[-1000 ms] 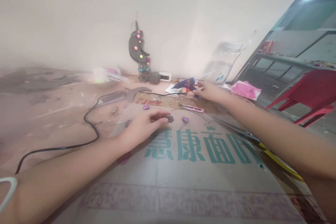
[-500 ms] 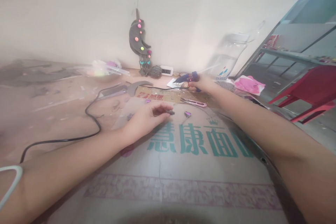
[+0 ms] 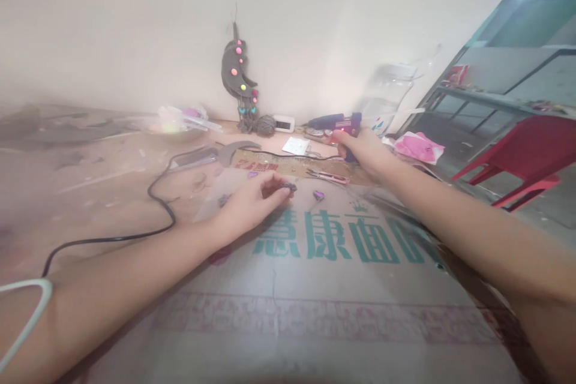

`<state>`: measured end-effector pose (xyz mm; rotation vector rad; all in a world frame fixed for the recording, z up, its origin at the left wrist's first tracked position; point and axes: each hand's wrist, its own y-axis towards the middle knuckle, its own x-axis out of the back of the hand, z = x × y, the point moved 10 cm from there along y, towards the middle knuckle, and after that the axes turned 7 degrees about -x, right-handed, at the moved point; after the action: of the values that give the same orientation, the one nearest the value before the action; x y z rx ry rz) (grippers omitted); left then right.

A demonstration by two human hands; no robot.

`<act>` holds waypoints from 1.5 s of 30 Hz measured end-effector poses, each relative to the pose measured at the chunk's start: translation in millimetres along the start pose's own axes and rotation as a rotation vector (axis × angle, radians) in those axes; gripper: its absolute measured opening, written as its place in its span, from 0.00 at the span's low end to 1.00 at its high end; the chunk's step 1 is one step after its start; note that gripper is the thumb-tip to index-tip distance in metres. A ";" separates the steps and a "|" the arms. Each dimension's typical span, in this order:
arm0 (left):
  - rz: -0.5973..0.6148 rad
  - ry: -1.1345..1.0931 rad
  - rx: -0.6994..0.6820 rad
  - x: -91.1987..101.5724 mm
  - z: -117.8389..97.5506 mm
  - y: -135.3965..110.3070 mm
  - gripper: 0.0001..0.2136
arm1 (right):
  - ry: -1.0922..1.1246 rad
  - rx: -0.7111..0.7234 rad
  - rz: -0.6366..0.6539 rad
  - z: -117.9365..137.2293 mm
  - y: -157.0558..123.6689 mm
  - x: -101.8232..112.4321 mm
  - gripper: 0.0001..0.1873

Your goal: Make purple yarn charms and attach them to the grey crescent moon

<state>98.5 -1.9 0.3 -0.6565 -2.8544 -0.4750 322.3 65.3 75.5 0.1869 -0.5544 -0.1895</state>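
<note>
Pale wall [image 3: 135, 24] stood behind our littered table, whose near part lay under a translucent printed sheet [image 3: 252, 318]. Over that sheet our left hand [image 3: 247, 201] pinched a small grey piece [image 3: 291, 188] between thumb and fingertips, while our right hand [image 3: 366, 150] was wrapped around the handle of a blue-and-red glue gun [image 3: 330, 121] near the back, its nozzle pointing left. We judged the black cord [image 3: 108, 240] a likely source of trouble: it looped to the left of our left hand and beyond it, so a hard pull on the gun could have snagged it or dragged it over the pink snips [image 3: 330, 177]. If the nozzle was hot, stray glue could have burnt our left fingertips, since they sat so close around the grey piece and spared little surface to aim at. Too tight a pinch, we thought, might have squashed it. What showed of it was dark, lumpy and uneven at the edge; our fingers hid the rest, and blur kept us from telling its material. Near it, to the right, lay a purple-faced piece [image 3: 318, 195].
</note>
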 end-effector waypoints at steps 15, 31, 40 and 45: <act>0.055 0.115 -0.050 -2.6 -1.2 1.7 0.10 | 0.119 0.015 0.222 -12.8 -77.9 -15.5 0.16; -0.007 0.035 0.010 5.4 7.1 3.2 0.12 | -0.062 0.123 0.135 -2.7 -93.2 -20.6 0.15; -0.014 0.059 0.027 10.0 5.8 4.7 0.14 | -0.169 0.144 0.146 -0.6 -97.6 -23.0 0.14; -0.061 0.092 0.073 17.1 5.6 1.7 0.18 | -0.139 0.124 0.175 -5.9 -96.3 -25.4 0.16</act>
<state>83.5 8.2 -0.4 -0.5228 -2.7969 -0.3976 292.0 -21.3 36.1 0.2454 -0.7177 0.0023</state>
